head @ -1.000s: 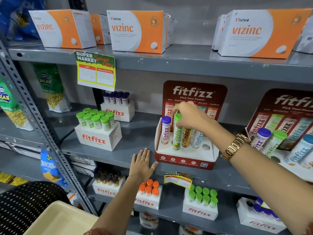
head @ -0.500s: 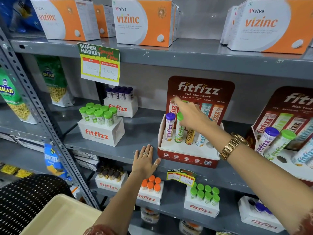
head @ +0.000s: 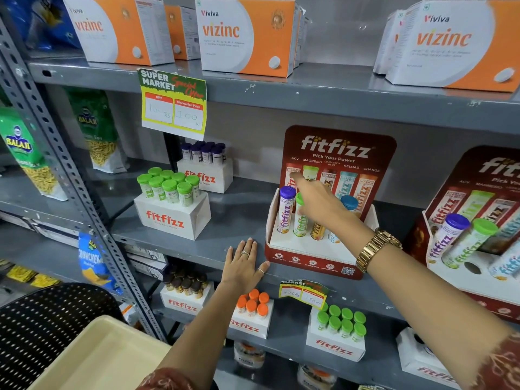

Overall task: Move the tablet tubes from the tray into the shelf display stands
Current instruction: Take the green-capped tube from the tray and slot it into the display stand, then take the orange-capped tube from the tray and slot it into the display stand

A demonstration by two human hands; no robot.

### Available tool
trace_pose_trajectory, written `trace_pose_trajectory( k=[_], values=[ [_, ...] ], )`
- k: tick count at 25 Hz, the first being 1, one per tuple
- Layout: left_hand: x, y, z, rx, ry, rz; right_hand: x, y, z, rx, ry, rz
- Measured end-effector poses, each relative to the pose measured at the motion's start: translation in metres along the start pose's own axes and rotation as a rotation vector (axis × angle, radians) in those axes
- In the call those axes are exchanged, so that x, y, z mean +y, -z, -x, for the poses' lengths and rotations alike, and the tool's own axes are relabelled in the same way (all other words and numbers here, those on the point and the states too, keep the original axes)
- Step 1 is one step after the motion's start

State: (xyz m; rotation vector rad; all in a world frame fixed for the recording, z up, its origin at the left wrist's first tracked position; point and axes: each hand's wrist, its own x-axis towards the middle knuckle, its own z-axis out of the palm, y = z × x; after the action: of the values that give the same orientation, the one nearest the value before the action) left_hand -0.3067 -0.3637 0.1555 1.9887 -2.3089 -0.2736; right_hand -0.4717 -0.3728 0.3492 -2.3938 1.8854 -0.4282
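Observation:
A red fitfizz display stand (head: 312, 250) sits on the middle shelf. A purple-capped tube (head: 285, 212), a green-capped tube (head: 300, 226), a gold tube (head: 318, 230) and a blue-capped tube (head: 349, 203) stand in its holes. My right hand (head: 320, 202) hovers over the green and gold tubes, index finger stretched up to the stand's backboard and thumb beside the green cap, gripping nothing. My left hand (head: 244, 267) lies flat on the shelf's front edge, fingers spread, just left of the stand. The cream tray (head: 92, 358) is at the bottom left; its visible part holds no tubes.
A second red stand (head: 464, 266) with purple and green tubes stands at the right. White fitfizz boxes (head: 171, 220) of tubes stand left on this shelf and on the shelf below. Vizinc cartons (head: 247, 35) fill the top shelf. A black perforated chair back (head: 42, 322) sits beside the tray.
My right hand has let go of the green tube's cap, leaving the tube seated lower in the stand, and its index finger now points up at the backboard. The left hand stays put.

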Motion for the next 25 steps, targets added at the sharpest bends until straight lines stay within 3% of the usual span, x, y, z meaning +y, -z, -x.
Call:
trace_pose_trajectory(
  k=[4,7,10,17,25],
  values=[
    [-0.018,0.001,0.018,0.159,0.018,0.015,-0.017,-0.002,0.006,0.115,0.032,0.042],
    [-0.049,0.001,0.049,0.297,0.063,0.031,-0.044,-0.013,0.012,0.232,0.182,0.043],
    [-0.089,-0.003,0.090,0.337,0.141,0.034,-0.082,-0.038,0.017,0.205,0.335,-0.017],
    [-0.177,-0.041,0.216,0.209,0.411,0.041,-0.191,-0.141,0.041,-0.053,0.585,-0.048],
    [-0.241,-0.130,0.348,-0.094,0.771,0.072,-0.300,-0.268,0.102,-0.417,0.797,-0.052]
  ],
)
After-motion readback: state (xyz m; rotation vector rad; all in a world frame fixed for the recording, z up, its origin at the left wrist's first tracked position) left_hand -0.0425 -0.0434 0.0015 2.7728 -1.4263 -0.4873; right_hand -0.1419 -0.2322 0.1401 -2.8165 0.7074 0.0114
